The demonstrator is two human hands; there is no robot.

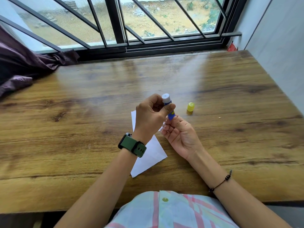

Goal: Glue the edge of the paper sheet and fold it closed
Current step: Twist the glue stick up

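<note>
table (82,122): a wide wood-grain desk fills the view, running from your body out to a barred window (148,22) at the far edge.
curtain (24,63): dark purple cloth bunched on the far left corner of the desk, well apart from the work.
paper sheet (148,155): a white sheet lies flat on the desk near you, just left of centre. your left forearm and hand cover its middle, so only a far corner and the near part show. it looks unglued and not yet closed, though part of it is hidden.
left hand (152,116): raised above the far part of the sheet, fingers curled round the upper body of the glue stick, thumb pressed on its side. a green watch (132,145) sits on this wrist.
right hand (179,133): palm up just right of the sheet, fingertips pinching the lower end of the stick. a thin black bracelet (220,183) is on this wrist.
glue stick (168,106): a blue tube held tilted between both hands, its white top pointing up and away from you, uncapped.
cap (190,107): small and yellow, standing on the desk just right of the stick, apart from your hands.
step in hand: you seem to be twisting the base to raise the glue.
doing it well: turn the base only a little, since a long stub could smear or snap. hold the tube steady with your left hand. then free that hand to pin the sheet, and draw the glue along one edge in a thin, even line.
</note>
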